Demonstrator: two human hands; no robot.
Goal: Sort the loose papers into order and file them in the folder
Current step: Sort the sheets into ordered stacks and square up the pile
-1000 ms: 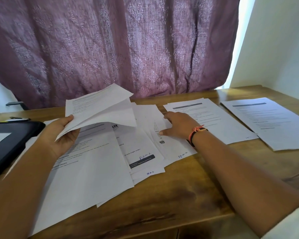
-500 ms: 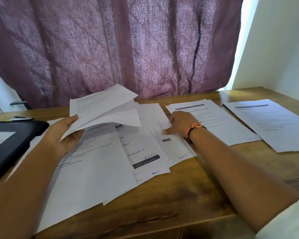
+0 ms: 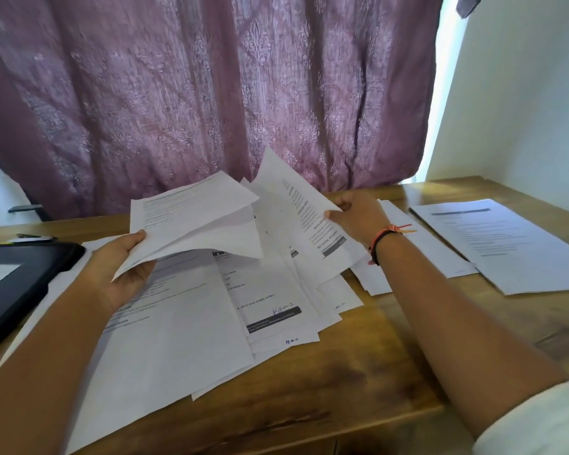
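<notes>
The loose papers are fanned out in a messy overlapping spread across the middle of the wooden counter. They're white printed sheets, a few with blue handwriting near the bottom corners and one with a dark bar near its foot. The black folder lies flat at the left edge of the frame, right beside the spread. Can't tell if any sheet runs under it. In the right of the frame there's a neat stack with a dark header bar, and a second stack just left of it, partly behind the wrist.

The left hand is left of centre, its grip clamped on the near corner of a small bunch of sheets. Its fingers are curled underneath, holding the bunch up off the spread. The right hand is right of centre toward the back of the counter. Its grip is pinched on the edge of a single sheet, which is tilted up with its print running sideways. That wrist has orange and black bands, and there's a rolled white sleeve in the lower right corner. A purple patterned curtain fills the top of the frame.
</notes>
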